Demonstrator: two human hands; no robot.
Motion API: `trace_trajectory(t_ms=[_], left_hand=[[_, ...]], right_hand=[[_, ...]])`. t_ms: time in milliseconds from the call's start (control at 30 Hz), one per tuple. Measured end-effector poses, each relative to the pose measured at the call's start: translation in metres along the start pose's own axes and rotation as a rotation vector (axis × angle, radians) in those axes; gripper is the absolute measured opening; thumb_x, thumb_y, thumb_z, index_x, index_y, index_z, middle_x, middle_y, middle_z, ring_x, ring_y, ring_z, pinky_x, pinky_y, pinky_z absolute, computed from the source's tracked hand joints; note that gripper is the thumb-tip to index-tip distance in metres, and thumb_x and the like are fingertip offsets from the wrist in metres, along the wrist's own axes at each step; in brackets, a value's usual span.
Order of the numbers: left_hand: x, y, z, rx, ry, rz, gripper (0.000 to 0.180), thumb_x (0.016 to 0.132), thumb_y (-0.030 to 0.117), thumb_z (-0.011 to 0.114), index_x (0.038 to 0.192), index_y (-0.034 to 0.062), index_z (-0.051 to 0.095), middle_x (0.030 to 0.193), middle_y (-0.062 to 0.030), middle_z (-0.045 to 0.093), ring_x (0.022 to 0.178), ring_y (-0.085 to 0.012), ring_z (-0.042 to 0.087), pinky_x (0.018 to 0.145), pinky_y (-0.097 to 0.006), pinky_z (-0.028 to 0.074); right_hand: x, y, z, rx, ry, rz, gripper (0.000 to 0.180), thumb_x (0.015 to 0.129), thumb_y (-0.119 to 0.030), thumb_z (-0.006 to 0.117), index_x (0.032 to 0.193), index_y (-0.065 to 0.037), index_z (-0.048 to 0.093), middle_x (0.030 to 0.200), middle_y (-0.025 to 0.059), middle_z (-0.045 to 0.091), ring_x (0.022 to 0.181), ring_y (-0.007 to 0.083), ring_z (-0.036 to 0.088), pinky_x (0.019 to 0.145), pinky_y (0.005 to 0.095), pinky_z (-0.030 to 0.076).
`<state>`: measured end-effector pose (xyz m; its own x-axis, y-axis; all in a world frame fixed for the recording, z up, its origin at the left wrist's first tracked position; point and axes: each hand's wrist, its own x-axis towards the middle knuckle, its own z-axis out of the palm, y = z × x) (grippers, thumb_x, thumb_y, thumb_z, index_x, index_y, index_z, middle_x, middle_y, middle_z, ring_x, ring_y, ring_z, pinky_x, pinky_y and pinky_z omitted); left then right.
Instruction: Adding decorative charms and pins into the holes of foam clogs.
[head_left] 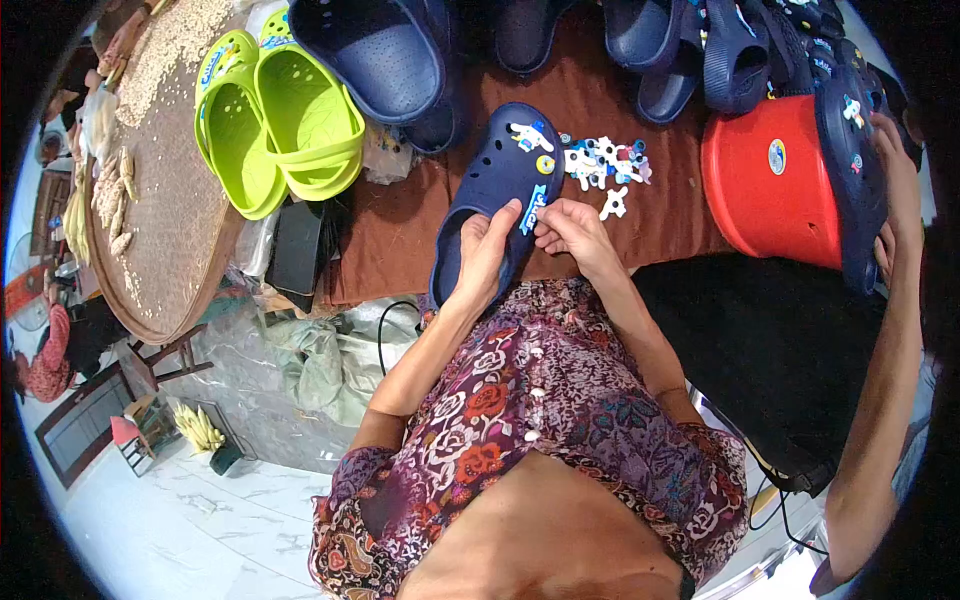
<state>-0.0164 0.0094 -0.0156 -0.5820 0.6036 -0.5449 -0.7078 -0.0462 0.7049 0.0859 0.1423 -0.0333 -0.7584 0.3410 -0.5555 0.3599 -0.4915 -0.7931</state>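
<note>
A navy clog (pixel 490 172) with round holes lies toe away from me on the brown cloth. My left hand (pixel 482 250) is closed round its heel end, thumb on the upper near a blue lettered shoe charm (pixel 533 208). At the lower end of that charm, the fingers of my right hand (pixel 575 232) are pinched together. A white figure charm (pixel 528 137) and a yellow round charm (pixel 545 165) sit on the clog's toe. Just right of the clog is a pile of small white and blue charms (pixel 605 162), with a single white one (pixel 614 204) nearer me.
Lime green clogs (pixel 300 110) stand left, beside a large round woven tray (pixel 170 200). Several navy clogs (pixel 370 60) line the far side. At right, another person's arm (pixel 895 300) reaches to a navy clog (pixel 850 170) against a red bucket (pixel 765 180).
</note>
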Motion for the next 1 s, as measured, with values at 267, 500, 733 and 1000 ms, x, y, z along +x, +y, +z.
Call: trace_trajectory(t_ms=[267,500,733,1000], left_hand=[[0.003,-0.009,-0.001,0.011,0.02,0.025,0.017,0.095,0.021,0.061,0.088,0.0053,0.064,0.084,0.0023,0.065,0.069,-0.0035,0.056,0.062,-0.021,0.043],[0.0,-0.005,0.003,0.013,0.017,0.032,0.019,0.096,0.023,0.059,0.09,0.0051,0.063,0.084,0.0011,0.064,0.069,-0.0041,0.055,0.062,-0.02,0.044],[-0.004,-0.009,0.004,0.209,-0.068,0.126,0.024,0.089,0.014,0.069,0.106,-0.0021,0.062,0.098,-0.0045,0.067,0.085,-0.011,0.063,0.078,-0.025,0.049],[-0.006,-0.005,0.006,0.219,-0.024,0.149,0.043,0.085,0.009,0.071,0.122,-0.0078,0.055,0.118,-0.0117,0.064,0.104,-0.0146,0.061,0.094,-0.028,0.045]], right_hand=[[0.009,0.004,-0.006,0.066,-0.025,0.137,0.021,0.092,-0.027,0.063,0.087,-0.006,0.064,0.076,0.0013,0.065,0.064,0.0107,0.064,0.057,0.0204,0.049],[-0.001,0.006,0.012,0.052,0.085,0.051,0.023,0.095,-0.027,0.061,0.084,-0.007,0.06,0.074,0.0017,0.063,0.064,0.0102,0.064,0.056,0.0218,0.049],[-0.002,0.02,0.015,-0.09,0.052,-0.159,0.025,0.1,-0.022,0.053,0.09,0.0,0.06,0.074,0.0046,0.063,0.067,0.0117,0.063,0.059,0.0256,0.05],[-0.012,0.001,-0.039,-0.663,0.476,-0.524,0.016,0.095,-0.018,0.059,0.096,-0.002,0.062,0.082,0.0116,0.066,0.07,0.0164,0.065,0.061,0.0312,0.05]])
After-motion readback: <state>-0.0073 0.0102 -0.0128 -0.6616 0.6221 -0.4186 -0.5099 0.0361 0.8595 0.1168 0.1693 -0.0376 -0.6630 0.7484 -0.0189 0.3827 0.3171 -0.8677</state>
